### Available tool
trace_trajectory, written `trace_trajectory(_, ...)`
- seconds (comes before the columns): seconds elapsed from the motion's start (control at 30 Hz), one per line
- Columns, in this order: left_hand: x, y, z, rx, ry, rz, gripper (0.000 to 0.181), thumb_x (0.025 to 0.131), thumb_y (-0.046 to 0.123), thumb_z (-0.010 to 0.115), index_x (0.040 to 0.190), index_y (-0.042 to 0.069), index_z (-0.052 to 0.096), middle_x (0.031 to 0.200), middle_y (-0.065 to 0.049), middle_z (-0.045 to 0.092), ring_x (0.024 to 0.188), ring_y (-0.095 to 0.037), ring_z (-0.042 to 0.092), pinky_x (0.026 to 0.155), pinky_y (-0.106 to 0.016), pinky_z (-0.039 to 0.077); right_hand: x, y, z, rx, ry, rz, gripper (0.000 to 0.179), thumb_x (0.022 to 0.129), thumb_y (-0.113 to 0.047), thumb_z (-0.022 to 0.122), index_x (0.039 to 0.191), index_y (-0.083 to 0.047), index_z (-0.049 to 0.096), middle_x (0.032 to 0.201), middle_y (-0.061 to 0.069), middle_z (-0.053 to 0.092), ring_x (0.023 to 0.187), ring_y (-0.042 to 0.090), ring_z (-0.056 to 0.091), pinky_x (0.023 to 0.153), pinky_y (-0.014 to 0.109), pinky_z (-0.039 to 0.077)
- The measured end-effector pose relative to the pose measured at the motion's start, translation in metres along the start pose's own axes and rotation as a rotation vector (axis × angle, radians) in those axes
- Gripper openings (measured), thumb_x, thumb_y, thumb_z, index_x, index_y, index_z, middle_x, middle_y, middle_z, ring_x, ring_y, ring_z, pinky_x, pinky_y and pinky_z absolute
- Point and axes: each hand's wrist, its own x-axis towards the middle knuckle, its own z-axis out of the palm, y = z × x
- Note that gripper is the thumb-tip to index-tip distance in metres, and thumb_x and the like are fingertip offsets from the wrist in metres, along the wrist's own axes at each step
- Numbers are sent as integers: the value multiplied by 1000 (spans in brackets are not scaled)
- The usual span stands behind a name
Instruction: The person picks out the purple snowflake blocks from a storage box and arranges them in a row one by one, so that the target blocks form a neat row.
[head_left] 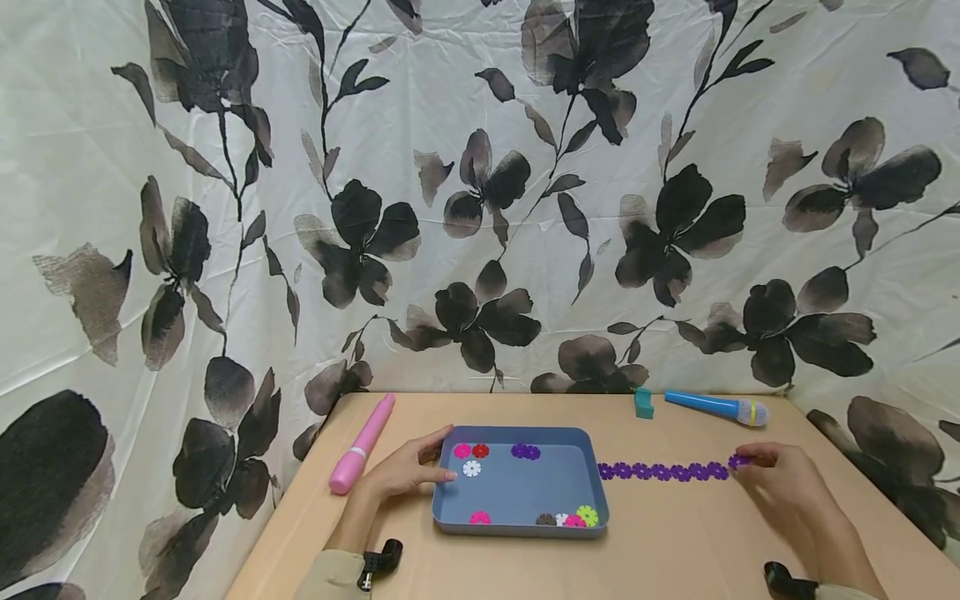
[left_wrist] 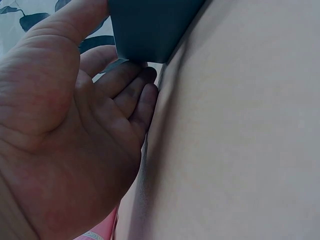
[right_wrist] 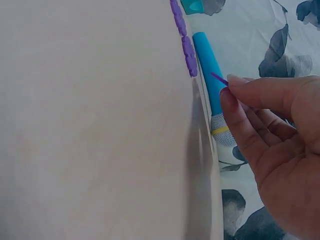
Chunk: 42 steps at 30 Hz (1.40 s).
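Observation:
My left hand (head_left: 408, 467) grips the left side of a blue-grey tray (head_left: 525, 496), thumb over the rim; in the left wrist view its other fingers curl by the outer wall of the tray (left_wrist: 150, 30). Between thumb and forefinger, my right hand (head_left: 783, 479) pinches a purple flower-shaped disc (right_wrist: 218, 78), seen edge-on and raised off the table in the right wrist view. This disc is close to the right end of a row of purple flower discs (head_left: 662, 472) lying on the table. Inside the tray are two purple discs (head_left: 525, 452) and several pink, red, white, brown and yellow-green ones.
A pink toy microphone (head_left: 362, 446) lies left of the tray, beside my left hand. At the back right are a blue toy microphone (head_left: 705, 404) and a small teal block (head_left: 643, 403). A floral cloth (head_left: 570, 292) hangs behind the wooden table (head_left: 660, 542).

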Motion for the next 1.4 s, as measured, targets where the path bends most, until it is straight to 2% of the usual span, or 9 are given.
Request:
trace_trajectory(0.07,0,0,0,1,0,0,97,91,27,83,165,6,25,170,-14,31,156,-34,32,128,-52,25,0,1,2,-4,-1,5,39,91,-8,77,124,10,68,118,28,72,100,32,69,80,40,59)
trace_trajectory(0.27,-1,2,-1,7,0,-3,97,90,28,83,165,6,25,170,-15,31,156,-34,33,127,-52,25,1,2,4,-12,2,-8,33,93,-1,73,123,12,68,118,30,71,104,40,69,88,57,58)
trace_trajectory(0.4,-1,2,0,5,-1,0,97,91,28,83,165,6,25,169,-15,32,156,-35,33,127,-52,25,1,5,6,-16,5,-3,31,93,-1,72,121,12,69,115,29,72,104,42,68,90,60,56)
trace_trajectory(0.6,0,3,0,8,-1,-6,96,91,29,83,165,9,27,170,-14,31,157,-34,32,128,-52,25,2,7,10,3,-23,61,32,95,-2,71,124,12,67,118,30,71,107,44,67,90,59,58)
trace_trajectory(0.93,0,2,0,-5,-2,-6,95,91,29,82,165,9,27,170,-14,31,157,-35,31,128,-53,25,5,10,12,-48,-6,22,33,94,-1,72,122,14,66,117,32,70,106,47,66,90,62,55)
trace_trajectory(1.03,0,1,0,-8,-4,-2,95,91,28,82,165,9,26,170,-15,31,157,-35,31,128,-53,25,5,10,12,-46,-8,36,33,95,-1,70,124,14,65,119,34,68,107,49,65,89,61,57)
trace_trajectory(1.2,0,1,0,-8,-8,-1,95,91,27,82,165,8,26,170,-15,31,156,-36,32,128,-53,24,4,4,11,-47,-8,57,35,96,-2,68,127,13,63,117,32,69,103,43,65,85,54,60)
trace_trajectory(1.3,0,2,0,-4,-8,-5,96,91,28,82,165,7,25,170,-15,30,157,-36,31,128,-54,25,3,-5,9,-47,24,11,34,96,-3,68,126,12,65,116,30,70,101,39,66,80,47,62)
trace_trajectory(1.4,-1,3,0,-3,-8,-7,96,91,29,82,165,7,25,170,-15,30,157,-36,30,128,-54,24,3,-19,11,-42,69,-85,33,96,-5,71,125,9,67,116,30,71,99,37,68,75,32,60)
